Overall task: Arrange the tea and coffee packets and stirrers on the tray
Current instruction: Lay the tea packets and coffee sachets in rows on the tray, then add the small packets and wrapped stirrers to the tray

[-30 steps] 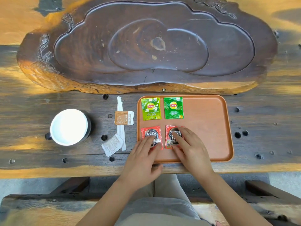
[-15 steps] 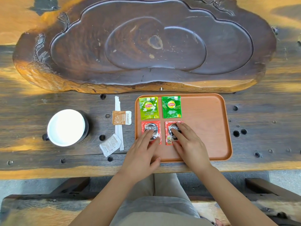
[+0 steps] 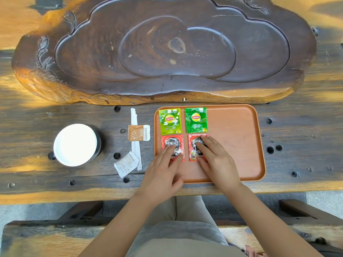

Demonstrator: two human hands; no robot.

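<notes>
Orange tray (image 3: 239,141), left half: two green tea packets (image 3: 170,121) far row, two red coffee packets (image 3: 172,145) near row. Left hand (image 3: 163,175) and right hand (image 3: 217,160): fingers flat, spread, pressing one coffee packet each. Stirrers (image 3: 134,130) left on surface (image 3: 297,130).

a dark, weathered wooden table (image 3: 297,130) with round holes carries a large carved dark wood tea slab (image 3: 167,51) at the back. nearer lie an orange rectangular tray (image 3: 237,141), a white-lined dark mug (image 3: 76,144), a long white paper-wrapped stirrer (image 3: 134,119), a tan sachet (image 3: 138,133) across it, and a white sachet (image 3: 126,164).
</notes>
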